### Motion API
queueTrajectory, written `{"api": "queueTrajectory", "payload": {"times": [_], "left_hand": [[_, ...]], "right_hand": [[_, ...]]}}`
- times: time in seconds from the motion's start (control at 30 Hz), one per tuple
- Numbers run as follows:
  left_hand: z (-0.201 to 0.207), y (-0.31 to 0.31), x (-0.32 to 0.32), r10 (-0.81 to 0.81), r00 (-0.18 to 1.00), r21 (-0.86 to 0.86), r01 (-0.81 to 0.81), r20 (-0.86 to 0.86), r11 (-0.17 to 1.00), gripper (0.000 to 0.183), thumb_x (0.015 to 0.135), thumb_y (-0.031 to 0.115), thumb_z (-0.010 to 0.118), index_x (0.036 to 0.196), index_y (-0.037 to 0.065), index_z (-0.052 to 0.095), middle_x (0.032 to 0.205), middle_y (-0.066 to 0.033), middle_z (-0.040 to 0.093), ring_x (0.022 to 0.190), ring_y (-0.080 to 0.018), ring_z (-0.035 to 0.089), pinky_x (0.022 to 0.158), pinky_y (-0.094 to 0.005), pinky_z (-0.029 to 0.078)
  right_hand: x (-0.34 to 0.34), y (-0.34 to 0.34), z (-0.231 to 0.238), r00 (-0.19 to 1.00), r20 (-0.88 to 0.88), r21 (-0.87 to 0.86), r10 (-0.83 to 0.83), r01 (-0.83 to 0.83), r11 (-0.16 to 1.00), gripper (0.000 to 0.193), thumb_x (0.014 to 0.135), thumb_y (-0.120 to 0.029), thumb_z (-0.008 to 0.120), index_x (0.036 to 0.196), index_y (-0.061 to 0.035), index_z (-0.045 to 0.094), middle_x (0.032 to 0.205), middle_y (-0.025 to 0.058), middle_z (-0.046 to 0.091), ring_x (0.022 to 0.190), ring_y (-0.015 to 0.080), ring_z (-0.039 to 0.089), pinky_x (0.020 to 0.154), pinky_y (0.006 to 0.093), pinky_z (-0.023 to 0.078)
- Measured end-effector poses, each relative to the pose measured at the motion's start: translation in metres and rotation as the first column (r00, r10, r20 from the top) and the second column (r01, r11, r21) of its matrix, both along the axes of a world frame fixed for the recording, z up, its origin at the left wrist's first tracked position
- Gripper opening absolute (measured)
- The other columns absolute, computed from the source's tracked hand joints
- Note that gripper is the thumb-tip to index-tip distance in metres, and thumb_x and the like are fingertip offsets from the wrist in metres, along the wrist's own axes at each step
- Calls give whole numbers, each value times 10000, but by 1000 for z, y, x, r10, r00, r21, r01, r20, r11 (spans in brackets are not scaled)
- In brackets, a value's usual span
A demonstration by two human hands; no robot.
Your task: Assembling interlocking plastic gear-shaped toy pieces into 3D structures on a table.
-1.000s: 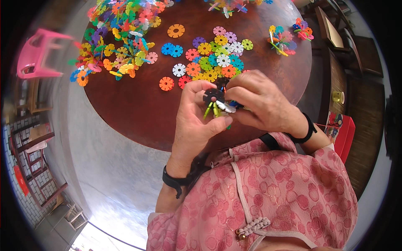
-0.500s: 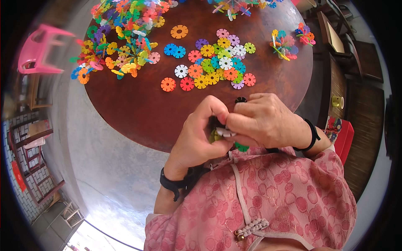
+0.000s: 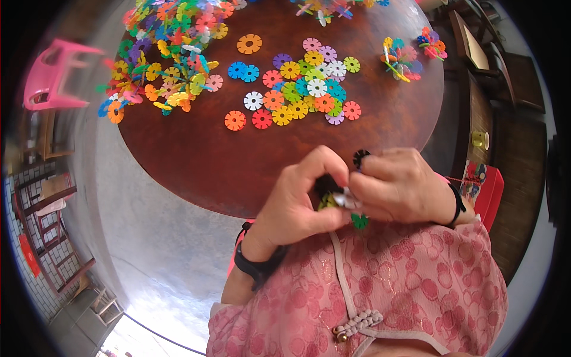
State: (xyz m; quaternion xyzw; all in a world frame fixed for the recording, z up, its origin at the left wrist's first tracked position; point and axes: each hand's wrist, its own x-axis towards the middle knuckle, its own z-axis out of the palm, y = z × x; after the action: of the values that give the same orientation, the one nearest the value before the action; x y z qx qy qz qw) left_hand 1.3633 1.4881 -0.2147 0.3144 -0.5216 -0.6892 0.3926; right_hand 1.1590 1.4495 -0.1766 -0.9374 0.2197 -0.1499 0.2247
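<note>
A round dark-brown desk (image 3: 184,160) stood ahead of both hands on a grey floor, with a pink plastic chair (image 3: 56,80) far off to the left of the left hand (image 3: 302,199). The disc cluster (image 3: 327,204) lay between the two hands, above the near edge of the desk: just right of the left hand's curled palm and directly left of the right hand (image 3: 399,187). The left thumb and forefinger were bent round it, while the right fingers pinched its right side, around some white pieces (image 3: 344,200). Both hands were equally near, almost touching. A black disc (image 3: 361,158) showed just beyond the right fingertips and a green disc (image 3: 360,222) just below them; the fingers hid whether these joined the cluster, and its long axis could not be told. Loose coloured discs (image 3: 291,91) lay flat, well ahead of the hands, with a tall linked heap (image 3: 172,74) farther off to the left.
</note>
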Motion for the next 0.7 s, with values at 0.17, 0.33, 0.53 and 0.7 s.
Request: {"api": "queueTrajectory", "payload": {"times": [0.17,0.33,0.53,0.7], "left_hand": [[-5,1,-2,159,965,7,-164,207,986,379,647,69,738,920,71,474,755,-11,537,695,-66,510,624,-236,443],[-3,-2,6,123,976,-6,-124,180,992,368,650,92,752,888,74,472,734,-15,549,672,-81,527,608,-259,454],[6,-3,2,53,937,114,-98,347,989,370,651,110,753,899,43,486,708,-85,574,666,-132,574,611,-300,464],[0,-2,-1,-46,949,63,28,313,998,253,635,82,712,828,-5,573,749,-166,608,696,-248,634,616,-342,473]], "right_hand": [[8,-1,-15,998,23,-13,-58,58,998,196,720,-136,674,854,-79,543,777,54,462,521,209,557,465,347,468],[12,0,-10,999,22,39,-43,42,998,191,720,-129,665,849,-78,534,777,61,480,528,220,564,465,349,469],[16,-1,-6,999,-51,62,-4,7,998,188,712,-130,661,819,-81,515,752,75,519,537,239,571,469,366,469],[17,-6,-5,996,-51,68,72,-69,995,187,702,-123,662,811,-83,514,705,57,503,522,230,555,461,364,471]]}}
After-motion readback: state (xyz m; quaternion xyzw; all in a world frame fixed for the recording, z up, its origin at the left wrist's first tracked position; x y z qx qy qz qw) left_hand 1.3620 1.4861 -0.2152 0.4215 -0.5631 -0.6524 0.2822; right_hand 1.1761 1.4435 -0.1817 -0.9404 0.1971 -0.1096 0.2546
